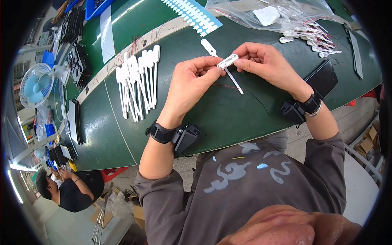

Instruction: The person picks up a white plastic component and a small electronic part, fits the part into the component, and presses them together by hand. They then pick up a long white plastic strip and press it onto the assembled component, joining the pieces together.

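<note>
My left hand (198,78) and my right hand (265,65) pinch a small white oblong plastic casing (228,62) between them, one at each end. Its upper face looks hollow, with a clear or shiny part inside. From it a thin red and black wire (251,94) trails down onto the table. Below my fingers lies a white spoon-shaped plastic piece (234,81), its rounded head showing beyond my hands and its thin handle pointing toward me. Fingertips hide part of the casing and the middle of that piece.
White long-handled pieces (139,77) with wires lie grouped at left. Several small wired casings (314,38) sit far right beside a clear plastic bag (273,16). A blue-and-white sticker sheet (196,16) lies at the back, a black flat object (324,79) right. Another person (77,188) works at left.
</note>
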Tool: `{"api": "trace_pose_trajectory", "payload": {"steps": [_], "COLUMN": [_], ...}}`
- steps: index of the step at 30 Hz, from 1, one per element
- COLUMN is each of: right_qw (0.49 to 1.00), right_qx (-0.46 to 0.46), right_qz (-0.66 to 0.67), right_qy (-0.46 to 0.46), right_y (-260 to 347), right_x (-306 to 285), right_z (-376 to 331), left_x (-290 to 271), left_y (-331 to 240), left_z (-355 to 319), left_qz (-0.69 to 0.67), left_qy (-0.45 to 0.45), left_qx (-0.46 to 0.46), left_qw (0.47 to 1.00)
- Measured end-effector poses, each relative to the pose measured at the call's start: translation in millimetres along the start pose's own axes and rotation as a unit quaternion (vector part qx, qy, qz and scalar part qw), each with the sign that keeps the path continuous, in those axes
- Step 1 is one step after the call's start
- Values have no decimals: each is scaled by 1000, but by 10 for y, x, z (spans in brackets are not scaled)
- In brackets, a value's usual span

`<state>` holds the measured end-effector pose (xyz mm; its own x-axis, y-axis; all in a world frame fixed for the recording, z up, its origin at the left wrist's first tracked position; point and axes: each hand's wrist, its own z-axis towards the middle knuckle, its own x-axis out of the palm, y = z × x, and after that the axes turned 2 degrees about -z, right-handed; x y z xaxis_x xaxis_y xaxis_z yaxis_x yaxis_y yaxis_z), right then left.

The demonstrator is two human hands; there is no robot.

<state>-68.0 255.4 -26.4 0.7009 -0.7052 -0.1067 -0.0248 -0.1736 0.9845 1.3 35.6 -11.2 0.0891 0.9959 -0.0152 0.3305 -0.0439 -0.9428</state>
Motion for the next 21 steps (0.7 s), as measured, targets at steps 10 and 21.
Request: {"api": "trace_pose_trajectory", "payload": {"steps": [10, 21], "right_qw": [992, 992], "right_qx": [7, 5], "right_qz": [-121, -112], "right_qy": [-37, -60], "right_y": [55, 73], "right_x": [-81, -54], "right_z": [-14, -6], "left_x": [-50, -51], "left_y": [23, 53], "left_z": [16, 20], "left_qz": [17, 12], "left_qy": [-22, -21], "left_qx": [-7, -3], "left_qw": [1000, 1000]}}
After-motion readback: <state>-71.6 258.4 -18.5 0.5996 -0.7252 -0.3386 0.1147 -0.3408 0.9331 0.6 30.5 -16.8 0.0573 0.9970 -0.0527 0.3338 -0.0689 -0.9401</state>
